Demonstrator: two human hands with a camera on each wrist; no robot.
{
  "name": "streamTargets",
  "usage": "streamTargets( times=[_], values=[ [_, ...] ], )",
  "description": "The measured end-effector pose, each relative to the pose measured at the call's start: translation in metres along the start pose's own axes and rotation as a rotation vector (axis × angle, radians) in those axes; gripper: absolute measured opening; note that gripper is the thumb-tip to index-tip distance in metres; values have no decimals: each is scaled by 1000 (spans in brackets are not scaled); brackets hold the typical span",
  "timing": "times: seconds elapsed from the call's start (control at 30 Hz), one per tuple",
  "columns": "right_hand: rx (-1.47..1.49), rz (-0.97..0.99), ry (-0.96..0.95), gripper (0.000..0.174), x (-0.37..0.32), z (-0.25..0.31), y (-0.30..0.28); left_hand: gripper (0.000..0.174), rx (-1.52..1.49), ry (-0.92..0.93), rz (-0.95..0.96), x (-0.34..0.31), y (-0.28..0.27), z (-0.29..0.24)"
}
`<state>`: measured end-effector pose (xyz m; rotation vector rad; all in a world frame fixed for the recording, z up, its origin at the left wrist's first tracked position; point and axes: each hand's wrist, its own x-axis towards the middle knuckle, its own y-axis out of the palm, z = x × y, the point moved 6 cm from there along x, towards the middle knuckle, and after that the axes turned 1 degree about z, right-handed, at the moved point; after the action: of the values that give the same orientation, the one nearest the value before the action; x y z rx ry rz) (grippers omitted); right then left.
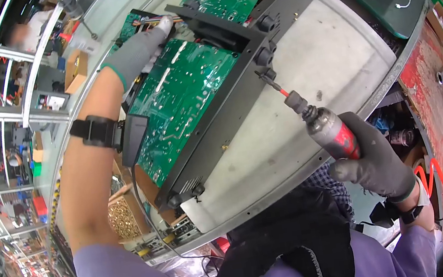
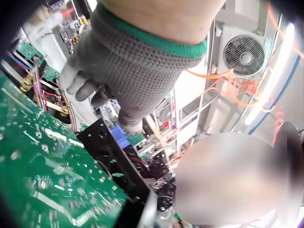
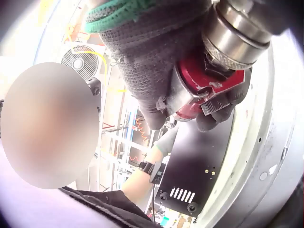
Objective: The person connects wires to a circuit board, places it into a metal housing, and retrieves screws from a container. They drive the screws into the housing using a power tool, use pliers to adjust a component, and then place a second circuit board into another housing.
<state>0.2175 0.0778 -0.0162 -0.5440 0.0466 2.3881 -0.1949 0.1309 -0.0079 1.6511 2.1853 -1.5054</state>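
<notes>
The right hand [image 1: 369, 158], gloved in dark grey knit, has its grip clamped round the red-and-silver cylindrical power screwdriver [image 1: 329, 127], seemingly to aim its slim bit [image 1: 281, 90], whose tip is near a round black foot [image 1: 264, 56] on the long black metal frame [image 1: 212, 115]. That footed side faces right, probably for access. The left hand [image 1: 138, 54], in a grey dotted glove, is over the far left of the green circuit board [image 1: 186, 100], perhaps steadying it; whether its grip closes on anything, I cannot tell. The off-white pad [image 1: 285, 140] presumably guards against scratches from the tabletop [image 1: 266, 203]
</notes>
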Motion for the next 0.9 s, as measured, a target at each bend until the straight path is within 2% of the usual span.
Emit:
streamTargets(
  times=[0.03,0.07,0.13,0.17,0.2,0.3,0.33,0.4,0.6,0.67,0.73,0.77,0.9],
  values=[
    [-16,-23,-2,72,4,-1,-1,85,96,-68,-7,11,2,5],
    [-35,-44,-7,72,7,-1,-3,85,100,-65,-4,10,9,4],
    [-20,-45,11,72,11,-1,-4,87,-94,161,-73,-2,20,-7],
    [-6,-42,28,72,13,-2,-4,79,-228,86,-83,-4,24,-5],
    [-8,-43,27,72,13,-1,-5,79,-229,88,-83,-4,27,-5],
    [-70,-65,41,71,12,1,-9,57,-447,141,-70,6,30,1],
    [-73,-66,43,71,12,2,-9,57,-451,143,-70,8,29,5],
    [-79,-67,41,71,13,3,-10,46,-382,86,-199,-16,21,-12],
    [-180,-86,3,69,16,7,-11,38,-480,188,-207,-21,7,-16],
    [-289,-125,-98,69,16,13,-13,39,-463,213,-229,-21,3,-15],
    [-345,-123,-83,70,15,20,-15,44,-455,222,-186,-27,7,-20],
    [-395,-123,-62,71,15,21,-15,46,-401,212,-233,-25,6,-20],
    [-394,-112,-58,73,15,22,-17,45,-368,231,-237,-26,8,-21]
  ],
)
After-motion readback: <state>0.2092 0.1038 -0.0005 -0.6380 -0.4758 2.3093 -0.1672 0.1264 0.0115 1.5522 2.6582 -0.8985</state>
